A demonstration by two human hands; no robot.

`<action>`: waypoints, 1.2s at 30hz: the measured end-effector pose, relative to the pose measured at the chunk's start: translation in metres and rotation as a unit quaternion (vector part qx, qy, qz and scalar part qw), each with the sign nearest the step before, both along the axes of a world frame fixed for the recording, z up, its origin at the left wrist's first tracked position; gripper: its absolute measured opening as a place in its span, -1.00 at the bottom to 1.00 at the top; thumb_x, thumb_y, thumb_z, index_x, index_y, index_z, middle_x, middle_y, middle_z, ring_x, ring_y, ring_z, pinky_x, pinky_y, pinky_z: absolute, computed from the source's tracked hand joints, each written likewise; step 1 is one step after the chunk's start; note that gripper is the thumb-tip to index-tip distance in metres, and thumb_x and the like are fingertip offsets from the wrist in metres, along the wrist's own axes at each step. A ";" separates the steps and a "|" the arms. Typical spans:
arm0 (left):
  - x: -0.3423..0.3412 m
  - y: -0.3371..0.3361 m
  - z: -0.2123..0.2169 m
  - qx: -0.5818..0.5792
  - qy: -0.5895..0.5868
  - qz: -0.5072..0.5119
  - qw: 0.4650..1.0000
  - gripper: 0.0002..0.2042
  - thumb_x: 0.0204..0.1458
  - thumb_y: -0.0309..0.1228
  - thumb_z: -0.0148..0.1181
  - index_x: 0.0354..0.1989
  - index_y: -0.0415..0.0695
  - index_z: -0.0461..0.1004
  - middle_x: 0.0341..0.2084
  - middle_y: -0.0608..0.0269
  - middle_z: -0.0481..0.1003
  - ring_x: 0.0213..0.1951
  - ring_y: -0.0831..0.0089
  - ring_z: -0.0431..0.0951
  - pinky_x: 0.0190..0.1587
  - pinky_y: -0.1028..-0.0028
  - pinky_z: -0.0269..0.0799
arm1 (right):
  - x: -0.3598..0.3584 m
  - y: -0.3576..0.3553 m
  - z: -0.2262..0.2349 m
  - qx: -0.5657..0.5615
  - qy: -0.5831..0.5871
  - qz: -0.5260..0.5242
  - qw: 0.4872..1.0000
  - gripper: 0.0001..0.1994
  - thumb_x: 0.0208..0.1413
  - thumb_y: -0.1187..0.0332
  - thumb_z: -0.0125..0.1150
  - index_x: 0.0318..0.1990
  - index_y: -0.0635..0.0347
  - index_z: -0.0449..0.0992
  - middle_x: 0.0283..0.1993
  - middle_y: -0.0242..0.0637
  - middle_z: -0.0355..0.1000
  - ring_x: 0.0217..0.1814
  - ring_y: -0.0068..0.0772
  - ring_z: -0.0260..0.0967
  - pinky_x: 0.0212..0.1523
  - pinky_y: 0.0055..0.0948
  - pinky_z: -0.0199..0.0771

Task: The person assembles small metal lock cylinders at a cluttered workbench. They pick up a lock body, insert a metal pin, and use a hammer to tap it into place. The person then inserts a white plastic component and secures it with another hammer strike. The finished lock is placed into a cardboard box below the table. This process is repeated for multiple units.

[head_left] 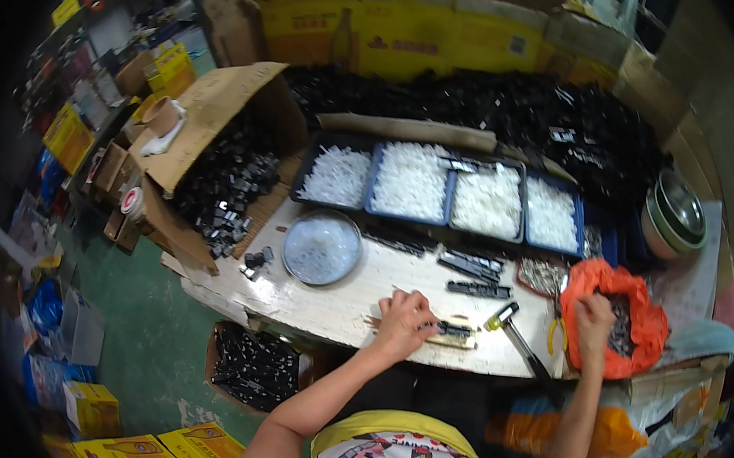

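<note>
My left hand [403, 324] rests at the table's front edge, its fingers curled over a black strip-shaped part [449, 329]. That part lies in a brass-coloured block [460, 340]. Over a red plastic bag [584, 290], my right hand [595, 322] points downward with its fingers together; whatever they pinch is too small to make out. Small dark metal pieces [623, 330] lie inside the bag. Between my hands is a hammer [515, 333] with a yellowish head end, and yellow-handled pliers [555, 331] lie beside the bag.
Trays of white plastic pieces [410, 179] line the table's back, before a heap of black parts [478, 106]. A round metal dish [321, 247] and a cardboard box of black pieces [227, 175] stand left. Black strips [472, 266] lie mid-table; nested bowls [679, 207] stand right.
</note>
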State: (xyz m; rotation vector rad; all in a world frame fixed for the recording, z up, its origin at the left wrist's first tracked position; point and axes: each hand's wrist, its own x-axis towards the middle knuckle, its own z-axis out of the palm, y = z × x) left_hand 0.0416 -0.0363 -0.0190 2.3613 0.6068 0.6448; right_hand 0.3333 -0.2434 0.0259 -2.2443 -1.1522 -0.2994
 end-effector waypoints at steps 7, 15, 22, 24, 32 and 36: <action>-0.007 0.000 -0.004 0.074 0.017 -0.043 0.996 -0.87 -0.22 -0.34 0.26 -0.43 0.05 0.52 -0.31 0.37 0.30 -0.18 0.32 0.23 -0.15 0.28 0.00 | 0.029 -0.034 0.007 -0.218 0.047 -0.232 0.947 -0.70 -0.08 0.40 0.16 -0.13 0.24 0.40 -0.03 -0.18 0.27 0.05 -0.10 0.20 -0.05 0.05 0.12; 0.003 0.126 0.010 0.131 -0.045 0.137 0.981 -0.87 -0.19 -0.45 0.19 -0.41 -0.01 0.52 -0.40 0.24 0.39 -0.26 0.22 0.31 -0.20 0.25 0.12 | 0.047 -0.048 -0.035 -0.214 -0.016 -0.202 0.955 -0.66 -0.05 0.45 0.10 -0.05 0.26 0.35 -0.12 -0.12 0.33 -0.02 -0.08 0.26 -0.03 0.07 0.10; 0.009 0.250 0.009 0.205 0.142 0.356 0.901 -0.89 -0.20 -0.44 0.14 -0.50 -0.16 0.55 -0.33 0.05 0.44 -0.21 0.14 0.33 -0.17 0.20 0.19 | 0.047 -0.046 -0.043 -0.201 -0.015 -0.208 0.957 -0.70 -0.06 0.50 0.08 -0.10 0.29 0.32 -0.19 -0.13 0.33 -0.05 -0.10 0.25 -0.05 0.01 0.09; 0.014 0.262 0.002 0.214 0.213 0.352 0.886 -0.87 -0.17 -0.46 0.08 -0.47 -0.16 0.55 -0.25 0.03 0.42 -0.14 0.14 0.29 -0.12 0.21 0.14 | 0.041 -0.039 -0.036 -0.216 -0.014 -0.214 0.953 -0.72 -0.06 0.50 0.09 -0.13 0.28 0.30 -0.21 -0.14 0.32 -0.05 -0.10 0.24 -0.06 0.00 0.09; 0.019 0.275 0.020 0.048 0.032 0.353 0.934 -0.90 -0.15 -0.46 0.10 -0.46 -0.20 0.48 -0.40 0.09 0.49 -0.21 0.14 0.42 -0.14 0.13 0.18 | 0.042 -0.053 -0.032 -0.169 -0.007 -0.192 0.967 -0.79 -0.02 0.47 0.05 -0.19 0.23 0.29 -0.18 -0.15 0.25 -0.02 -0.09 0.18 -0.07 -0.02 0.07; 0.003 0.277 0.023 -0.034 -0.170 0.304 0.937 -0.95 -0.12 -0.54 0.11 -0.52 -0.24 0.39 -0.62 0.20 0.47 -0.47 0.36 0.51 -0.42 0.32 0.33 | 0.040 -0.050 -0.029 -0.168 -0.042 -0.193 0.966 -0.81 -0.01 0.47 0.03 -0.21 0.23 0.28 -0.20 -0.15 0.24 -0.02 -0.11 0.17 -0.10 -0.05 0.08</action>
